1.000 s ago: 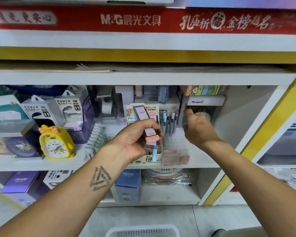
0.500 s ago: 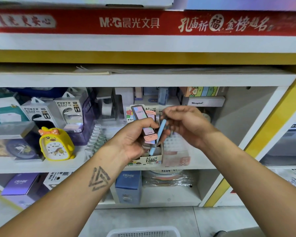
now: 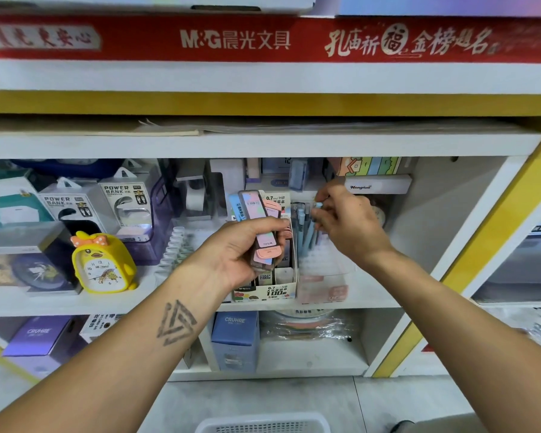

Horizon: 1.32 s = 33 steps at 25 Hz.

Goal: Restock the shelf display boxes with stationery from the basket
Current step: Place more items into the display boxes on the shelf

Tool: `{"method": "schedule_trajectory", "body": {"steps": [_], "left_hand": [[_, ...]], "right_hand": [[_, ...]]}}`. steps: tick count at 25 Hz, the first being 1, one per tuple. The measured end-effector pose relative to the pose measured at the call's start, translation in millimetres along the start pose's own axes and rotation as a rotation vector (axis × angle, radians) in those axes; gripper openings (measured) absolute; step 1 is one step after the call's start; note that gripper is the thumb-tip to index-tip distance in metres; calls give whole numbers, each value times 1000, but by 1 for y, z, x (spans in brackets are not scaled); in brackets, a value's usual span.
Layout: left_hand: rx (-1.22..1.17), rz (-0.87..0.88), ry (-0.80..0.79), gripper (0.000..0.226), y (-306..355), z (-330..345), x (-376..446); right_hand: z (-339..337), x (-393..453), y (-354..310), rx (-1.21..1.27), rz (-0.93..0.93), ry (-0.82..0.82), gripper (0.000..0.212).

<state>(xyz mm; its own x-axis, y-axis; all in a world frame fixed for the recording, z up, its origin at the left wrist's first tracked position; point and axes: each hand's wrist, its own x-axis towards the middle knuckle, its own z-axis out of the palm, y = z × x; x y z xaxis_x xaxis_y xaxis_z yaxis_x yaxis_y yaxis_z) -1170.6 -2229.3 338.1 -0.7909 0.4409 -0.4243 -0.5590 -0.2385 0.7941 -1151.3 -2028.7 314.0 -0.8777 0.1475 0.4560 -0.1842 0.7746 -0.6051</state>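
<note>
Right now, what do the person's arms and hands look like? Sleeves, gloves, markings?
Both forearms are bare up to the frame edge: no sleeves, gloves, watch or rings visible. The left forearm carries a dark tattoo of interlocking triangle outlines, below the wrist of the left hand. The right hand and its forearm show no markings.

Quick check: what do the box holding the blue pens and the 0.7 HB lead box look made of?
Pen box: clear, glossy plastic, probably; the shelf shows through its walls. Lead box: printed cardboard, matte, by its folded front lip and opaque print.
</note>
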Motion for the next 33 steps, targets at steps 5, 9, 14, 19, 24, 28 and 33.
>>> {"method": "schedule_trajectory", "body": {"steps": [5,9,14,19,24,28,33], "left_hand": [[-8,-14,5,18,-1,-1,0],[7,-23,-6,26,0,-5,-1],[60,-23,-22,36,-3,-2,-1],[97,15,-39,32,-2,-3,-3],[2,127,-4,15,5,-8,-5],[59,252,7,17,7,-15,-4],[141,358,35,24,10,-19,-3]], "right_hand": [[6,-1,-2,32,-29,-52,18],[11,0,-10,44,-86,-156,28],[12,-3,-6,36,-99,-178,24],[13,0,-10,-235,-120,-77,15],[8,-2,-47,627,216,-375,35],[25,-12,-63,588,216,-530,50],[26,-12,-64,798,262,-500,33]]}}
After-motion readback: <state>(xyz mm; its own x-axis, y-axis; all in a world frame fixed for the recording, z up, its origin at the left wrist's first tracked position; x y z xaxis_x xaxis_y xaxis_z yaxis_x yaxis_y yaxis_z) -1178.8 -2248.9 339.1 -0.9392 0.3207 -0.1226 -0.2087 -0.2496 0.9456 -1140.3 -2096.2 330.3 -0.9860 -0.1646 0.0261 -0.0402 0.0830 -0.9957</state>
